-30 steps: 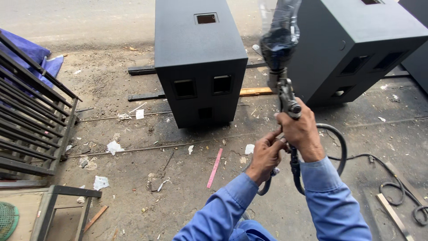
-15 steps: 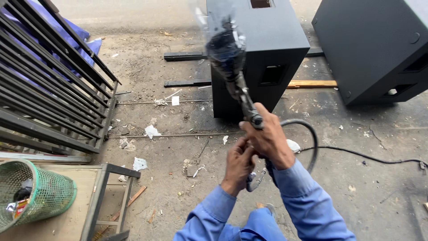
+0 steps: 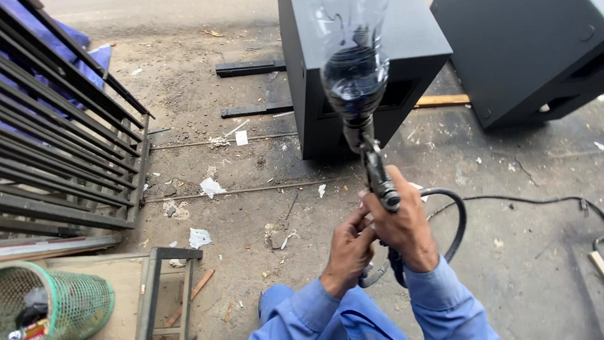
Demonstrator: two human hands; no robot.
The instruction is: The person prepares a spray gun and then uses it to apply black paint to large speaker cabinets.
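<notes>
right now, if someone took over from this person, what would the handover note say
Right hand: gripped around the spray gun, held up with its clear plastic cup on top, dark paint inside.
Left hand: against the gun's underside, beside the right hand.
The black hose loops from the gun onto the ground.
Two black cabinets stand ahead: the near cabinet behind the gun, the far cabinet to the right. Both look coated black.
No spray visible; coverage of hidden sides cannot be told.
</notes>
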